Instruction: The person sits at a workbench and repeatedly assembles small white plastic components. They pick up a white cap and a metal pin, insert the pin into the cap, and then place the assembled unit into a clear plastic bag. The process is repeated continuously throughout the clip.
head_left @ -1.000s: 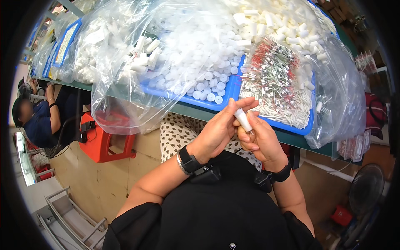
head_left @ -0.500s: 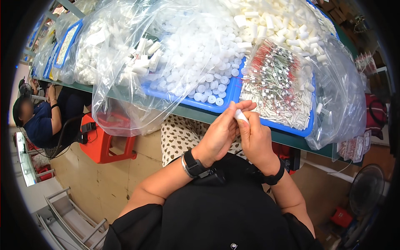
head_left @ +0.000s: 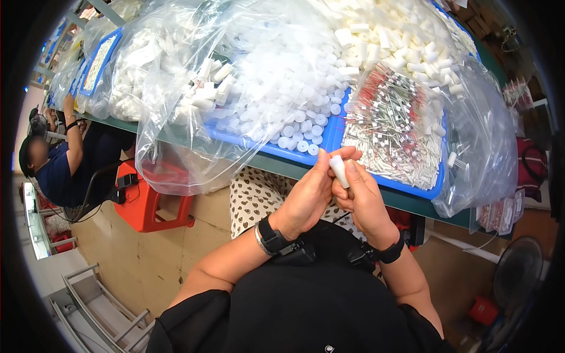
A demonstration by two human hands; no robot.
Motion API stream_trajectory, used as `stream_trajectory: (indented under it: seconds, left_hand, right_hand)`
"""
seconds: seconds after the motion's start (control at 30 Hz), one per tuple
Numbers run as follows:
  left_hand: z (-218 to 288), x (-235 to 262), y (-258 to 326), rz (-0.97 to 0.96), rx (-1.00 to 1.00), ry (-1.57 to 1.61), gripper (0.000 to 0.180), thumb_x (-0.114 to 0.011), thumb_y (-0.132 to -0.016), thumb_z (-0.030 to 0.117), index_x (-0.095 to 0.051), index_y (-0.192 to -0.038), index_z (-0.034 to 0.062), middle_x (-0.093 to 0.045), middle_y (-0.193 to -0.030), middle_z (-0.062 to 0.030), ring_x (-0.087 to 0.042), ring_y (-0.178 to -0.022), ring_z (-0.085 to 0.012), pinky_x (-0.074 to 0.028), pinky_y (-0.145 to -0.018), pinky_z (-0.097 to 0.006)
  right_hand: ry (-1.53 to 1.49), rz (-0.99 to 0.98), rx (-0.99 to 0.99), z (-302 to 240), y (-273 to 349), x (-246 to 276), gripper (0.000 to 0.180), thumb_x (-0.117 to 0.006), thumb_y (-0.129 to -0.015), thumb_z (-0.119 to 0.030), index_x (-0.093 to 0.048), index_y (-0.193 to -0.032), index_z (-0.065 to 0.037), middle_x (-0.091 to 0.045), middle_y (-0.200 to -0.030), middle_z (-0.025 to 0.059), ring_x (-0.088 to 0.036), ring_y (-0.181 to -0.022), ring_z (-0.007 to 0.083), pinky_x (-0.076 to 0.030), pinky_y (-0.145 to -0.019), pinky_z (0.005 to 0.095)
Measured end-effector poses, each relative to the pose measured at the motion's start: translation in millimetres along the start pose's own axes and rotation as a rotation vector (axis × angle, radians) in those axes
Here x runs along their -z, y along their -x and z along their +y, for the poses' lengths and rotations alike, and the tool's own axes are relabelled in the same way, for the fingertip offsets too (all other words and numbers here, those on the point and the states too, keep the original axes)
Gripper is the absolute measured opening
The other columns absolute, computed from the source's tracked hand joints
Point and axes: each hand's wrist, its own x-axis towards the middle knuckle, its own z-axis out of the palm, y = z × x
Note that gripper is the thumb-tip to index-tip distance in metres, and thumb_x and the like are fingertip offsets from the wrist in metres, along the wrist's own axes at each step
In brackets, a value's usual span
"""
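My left hand (head_left: 309, 197) and my right hand (head_left: 363, 200) meet just below the table's front edge, both pinching a small white plastic tube (head_left: 339, 171) that stands upright between the fingertips. Each wrist wears a black band. Just beyond the hands lies a blue tray (head_left: 329, 141) filled with small white round caps (head_left: 300, 132). Its right section holds thin red-and-white stick parts (head_left: 391, 132) in a clear bag.
Clear plastic bags (head_left: 176, 88) of white tubes and caps cover the green table (head_left: 424, 203). An orange stool (head_left: 147, 203) stands under it. Another person (head_left: 65, 159) sits at the far left. A fan (head_left: 518, 276) stands low right, a metal rack (head_left: 94, 306) low left.
My hands rose toward the table edge and closed together around the white tube, which now stands more upright between the fingertips.
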Motion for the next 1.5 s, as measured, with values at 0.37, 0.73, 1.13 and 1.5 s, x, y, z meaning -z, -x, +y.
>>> stream_trajectory:
  seconds: [0.37, 0.73, 1.13, 1.5]
  left_hand:
    - [124.2, 22.3, 2.1, 0.025, -0.418, 0.334, 0.073, -0.041, -0.102, 0.045, -0.024, -0.143, -0.0121, -0.032, -0.150, -0.0275, -0.035, -0.140, -0.0340, -0.032, -0.116, -0.045]
    - [50.9, 39.3, -28.7, 0.241, -0.813, -1.820, 0.023, -0.067, -0.080, 0.002, -0.066, -0.102, 0.0043, -0.062, -0.100, -0.0114, -0.062, -0.088, -0.0330, -0.051, -0.075, -0.040]
    - [41.6, 40.6, -48.5, 0.398, -0.766, -1.748, 0.006, -0.069, -0.083, 0.010, -0.068, -0.085, 0.0040, -0.059, -0.083, -0.0092, -0.061, -0.074, -0.0292, -0.049, -0.066, -0.039]
    - [47.8, 40.7, -41.7, 0.236, -0.724, -1.659, 0.013, -0.068, -0.081, 0.003, -0.067, -0.093, 0.0010, -0.061, -0.092, -0.0119, -0.060, -0.085, -0.0312, -0.049, -0.073, -0.038]
  right_hand:
    - [1.516, 0.402, 0.742, -29.6, -26.8, 31.4, 0.012, -0.065, -0.089, -0.012, -0.062, -0.097, -0.004, -0.061, -0.086, 0.0128, -0.063, -0.065, 0.0327, -0.050, -0.055, 0.0401]
    - [1.305, 0.390, 0.834, -19.1, -50.7, 47.5, 0.007, -0.066, -0.086, -0.004, -0.065, -0.094, -0.004, -0.061, -0.090, 0.0103, -0.062, -0.061, 0.0304, -0.050, -0.056, 0.0388]
    - [0.835, 0.456, 0.746, -28.3, -19.8, 42.0, 0.012, -0.068, -0.090, -0.004, -0.066, -0.101, 0.000, -0.063, -0.072, 0.0018, -0.040, -0.052, 0.0033, -0.035, -0.048, 0.0224]
    - [0.840, 0.377, 0.624, -25.1, -9.9, 34.4, 0.013, -0.069, -0.090, -0.007, -0.066, -0.101, -0.001, -0.061, -0.071, 0.0006, -0.040, -0.052, 0.0028, -0.034, -0.049, 0.0215]
